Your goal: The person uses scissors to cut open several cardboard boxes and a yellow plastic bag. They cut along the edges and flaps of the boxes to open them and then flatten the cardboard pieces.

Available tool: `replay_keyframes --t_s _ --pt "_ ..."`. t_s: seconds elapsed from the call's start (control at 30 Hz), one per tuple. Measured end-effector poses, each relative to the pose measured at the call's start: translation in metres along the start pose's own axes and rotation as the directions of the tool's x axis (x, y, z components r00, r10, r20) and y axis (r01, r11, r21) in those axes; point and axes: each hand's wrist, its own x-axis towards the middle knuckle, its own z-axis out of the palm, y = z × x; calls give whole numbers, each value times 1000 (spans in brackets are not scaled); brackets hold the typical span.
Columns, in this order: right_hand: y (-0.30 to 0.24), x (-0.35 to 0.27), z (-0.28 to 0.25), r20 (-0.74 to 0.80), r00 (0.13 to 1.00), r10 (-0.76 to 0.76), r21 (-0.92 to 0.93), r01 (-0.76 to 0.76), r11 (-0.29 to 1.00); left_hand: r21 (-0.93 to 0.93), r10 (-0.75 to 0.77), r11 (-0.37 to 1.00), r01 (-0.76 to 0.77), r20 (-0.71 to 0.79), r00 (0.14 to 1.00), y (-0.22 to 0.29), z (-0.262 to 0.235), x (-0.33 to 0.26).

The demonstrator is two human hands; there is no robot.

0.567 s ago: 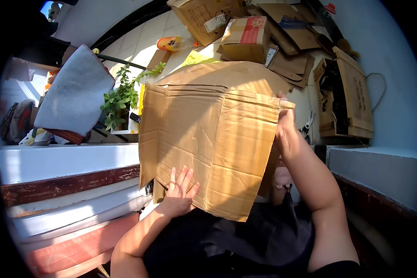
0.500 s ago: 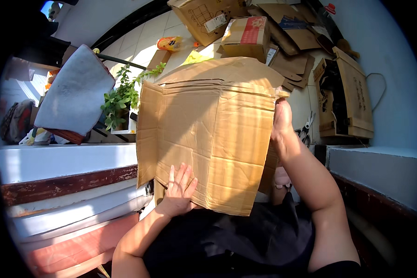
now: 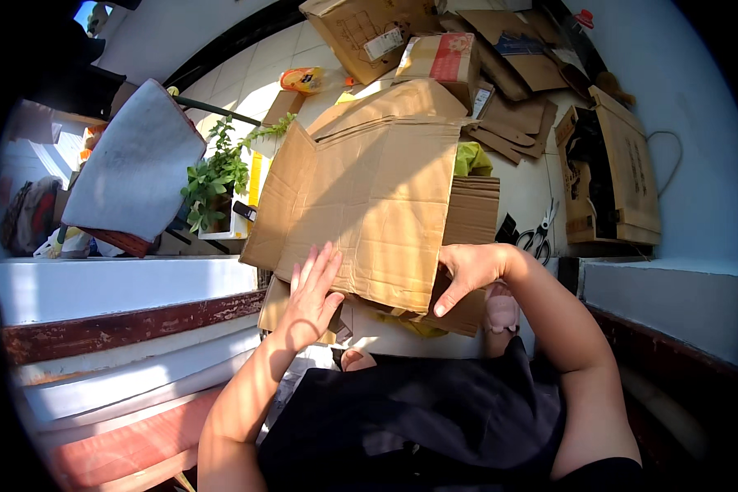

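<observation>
A large piece of brown cardboard point(image 3: 361, 205), creased and with flaps folded along its left and top sides, is tilted up in front of me. My left hand point(image 3: 307, 295) lies on its lower left part, palm down with fingers stretched out, gripping nothing. At its lower right edge is my right hand point(image 3: 477, 266). The right thumb points down, apart from the edge, while the fingers go out of sight behind the cardboard, so their grip is hidden. Beneath lie more cardboard point(image 3: 477, 205) and something yellow-green point(image 3: 473, 159).
Cardboard boxes point(image 3: 439, 66) and flattened cardboard point(image 3: 517, 131) lie at the back. Scissors point(image 3: 539, 234) rest on the floor at right, near a wooden crate point(image 3: 619, 172). A potted plant point(image 3: 217, 176) and a pale board-like panel point(image 3: 135, 164) stand at left. A low wall point(image 3: 123, 291) is near left.
My right hand has come down from the cardboard's upper right corner to its lower right edge. The cardboard has shifted left and tilted, uncovering the cardboard and yellow-green thing beneath.
</observation>
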Motion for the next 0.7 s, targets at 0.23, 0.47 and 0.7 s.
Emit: replay_keyframes --t_s 0.23,0.47,0.7 --pt "32 -12 40 293 840 457 -257 -391 884 222 -113 975 22 406 907 -5 98 24" --pt "7 -14 22 -530 753 390 -439 -638 633 501 -327 865 10 550 768 9 147 53" --pt "10 50 -47 -794 338 -505 -575 -687 444 439 -290 898 31 538 792 4 141 47"
